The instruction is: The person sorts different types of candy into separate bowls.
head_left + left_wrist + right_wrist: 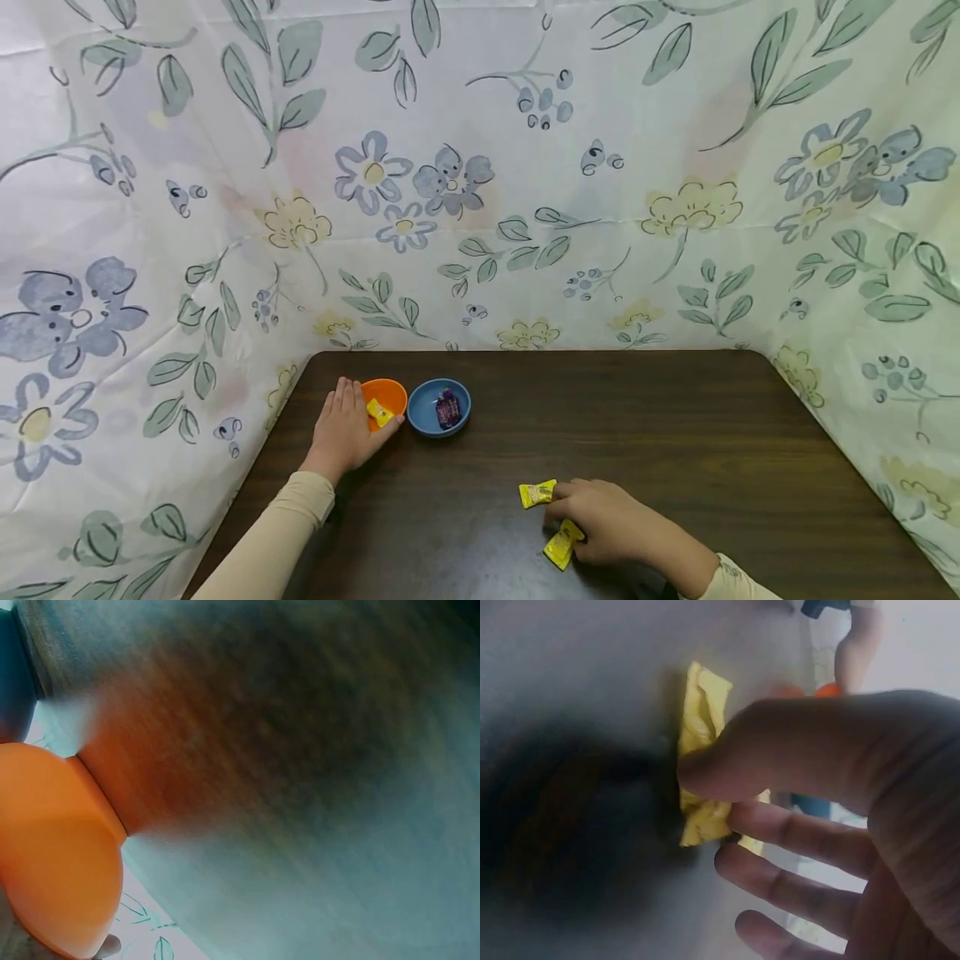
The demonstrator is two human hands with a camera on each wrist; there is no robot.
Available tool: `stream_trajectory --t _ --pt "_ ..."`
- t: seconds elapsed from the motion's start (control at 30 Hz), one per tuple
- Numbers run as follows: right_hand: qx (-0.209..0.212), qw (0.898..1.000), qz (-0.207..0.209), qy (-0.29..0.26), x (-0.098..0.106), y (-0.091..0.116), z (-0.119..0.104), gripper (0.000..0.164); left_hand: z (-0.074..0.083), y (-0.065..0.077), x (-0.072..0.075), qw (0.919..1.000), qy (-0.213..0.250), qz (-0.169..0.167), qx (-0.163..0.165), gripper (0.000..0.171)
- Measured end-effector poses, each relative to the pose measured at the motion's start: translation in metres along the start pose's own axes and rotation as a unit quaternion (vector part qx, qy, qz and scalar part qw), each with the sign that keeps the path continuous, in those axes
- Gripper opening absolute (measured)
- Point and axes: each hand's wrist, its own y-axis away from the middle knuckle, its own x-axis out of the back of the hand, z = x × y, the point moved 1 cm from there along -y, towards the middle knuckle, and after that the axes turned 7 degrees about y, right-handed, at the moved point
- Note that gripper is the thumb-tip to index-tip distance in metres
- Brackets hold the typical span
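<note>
My left hand (346, 429) lies against the orange bowl (395, 390), fingers straight along its left side and thumb at its near rim. In that bowl is a yellow-wrapped candy (379, 412). At the right front, my right hand (606, 518) pinches another yellow-wrapped candy (563, 544) close over the table; in the right wrist view the thumb (712, 769) crosses its wrapper (699, 712). A further yellow candy (536, 494) lies just beyond, by the fingertips. The left wrist view shows the orange bowl's side (60, 847) and little of the hand.
Right beside the orange bowl stands a blue bowl (420, 417) holding dark purple-wrapped candy (447, 409). Both bowls are at the back left of the dark wooden table (637, 417). Floral cloth (525, 275) hangs behind the table and along both sides.
</note>
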Motion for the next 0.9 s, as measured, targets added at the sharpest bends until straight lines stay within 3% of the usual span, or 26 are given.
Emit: stream_trajectory --t 0.43,0.7,0.9 --pt "0.004 1.0 0.023 -0.009 -0.007 -0.001 -0.005 0.032 -0.002 -0.002 0.0 1.0 -0.002 -0.008 0.003 0.118" --pt "0.009 0.999 0.037 -0.036 -0.003 -0.007 -0.004 0.025 -0.001 0.0 0.001 0.9996 0.003 0.02 -0.017 0.116" --pt "0.015 0.998 0.044 -0.052 0.0 -0.015 -0.005 0.023 -0.002 0.002 -0.001 0.9997 0.012 0.015 -0.013 0.116"
